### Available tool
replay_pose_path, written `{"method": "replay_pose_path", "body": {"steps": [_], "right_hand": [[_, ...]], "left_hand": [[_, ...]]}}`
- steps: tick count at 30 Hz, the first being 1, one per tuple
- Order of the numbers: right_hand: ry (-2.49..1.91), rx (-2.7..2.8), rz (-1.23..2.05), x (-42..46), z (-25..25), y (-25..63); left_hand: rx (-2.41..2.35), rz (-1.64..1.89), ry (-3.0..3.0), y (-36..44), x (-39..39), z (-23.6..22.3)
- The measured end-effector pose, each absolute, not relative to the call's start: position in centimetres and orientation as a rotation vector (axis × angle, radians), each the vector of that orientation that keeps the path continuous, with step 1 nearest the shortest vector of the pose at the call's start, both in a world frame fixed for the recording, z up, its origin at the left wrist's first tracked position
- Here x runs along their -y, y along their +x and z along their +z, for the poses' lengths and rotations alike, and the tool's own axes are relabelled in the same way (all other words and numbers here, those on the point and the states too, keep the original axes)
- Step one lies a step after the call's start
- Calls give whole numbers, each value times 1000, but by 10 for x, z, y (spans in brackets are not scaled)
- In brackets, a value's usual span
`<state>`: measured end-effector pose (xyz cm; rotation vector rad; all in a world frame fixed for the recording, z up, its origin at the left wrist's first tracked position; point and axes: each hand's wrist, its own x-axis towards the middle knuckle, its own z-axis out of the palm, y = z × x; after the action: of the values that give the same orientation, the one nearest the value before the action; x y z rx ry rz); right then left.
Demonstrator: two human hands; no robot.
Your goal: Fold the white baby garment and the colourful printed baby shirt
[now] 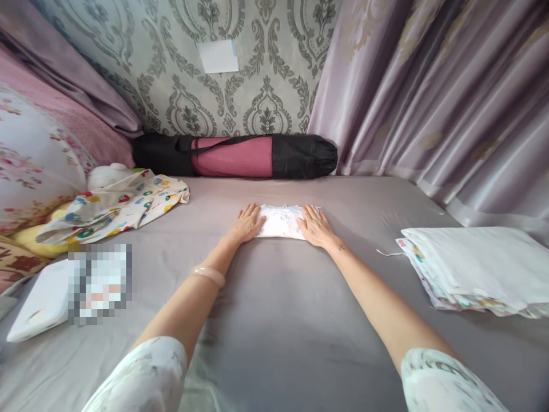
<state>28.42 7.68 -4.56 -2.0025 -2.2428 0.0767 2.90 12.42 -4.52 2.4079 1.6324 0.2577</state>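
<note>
A small white folded cloth with a faint print lies flat on the grey bed sheet, ahead of me. My left hand rests on its left end, palm down with the fingers stretched out. On the right end lies my right hand, also flat, fingers extended. Both arms reach forward, and a pale bangle circles my left forearm. The cloth's two ends are partly hidden under my hands.
A stack of folded white cloths sits at the right. Leftward are a patterned cloth, a white device and a blurred-out item. A rolled pink mat in a black bag lies along the wall, beside curtains.
</note>
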Motion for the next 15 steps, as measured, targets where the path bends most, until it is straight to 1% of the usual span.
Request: {"method": "replay_pose_path", "body": {"steps": [5,10,15], "right_hand": [[-2027,2260,86,-78,-48,284],[-2045,2287,116,-78,-38,285],[-1925,2316,6,-78,-28,282]], "left_hand": [[-1620,289,2407,29,-126,-49],[-1634,397,2341,25,-118,-43],[-1617,431,2405,17,-102,-38]]}}
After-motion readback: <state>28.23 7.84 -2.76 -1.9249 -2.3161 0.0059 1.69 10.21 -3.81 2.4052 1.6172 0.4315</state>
